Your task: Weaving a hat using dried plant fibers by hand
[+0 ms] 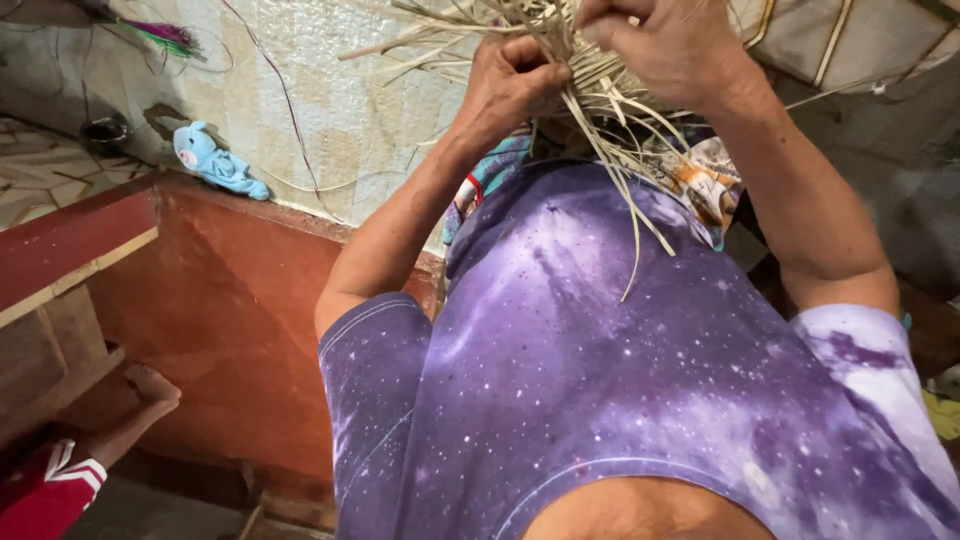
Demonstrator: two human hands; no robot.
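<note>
While both hands [600, 60] grip pale straw strips [610, 150], blue toy [215, 162] left.

A red-painted ledge [70, 235] runs along the left, its edge trimmed in pale wood. Above it spreads a pale woven mat [330, 100] with a faint block pattern. On the mat lies a small light-blue plush toy [215, 160], near its lower edge. Thin dark and purple strands [290, 110] trail across the mat, and a small dark round dish [103, 130] sits just left of the mat.
</note>
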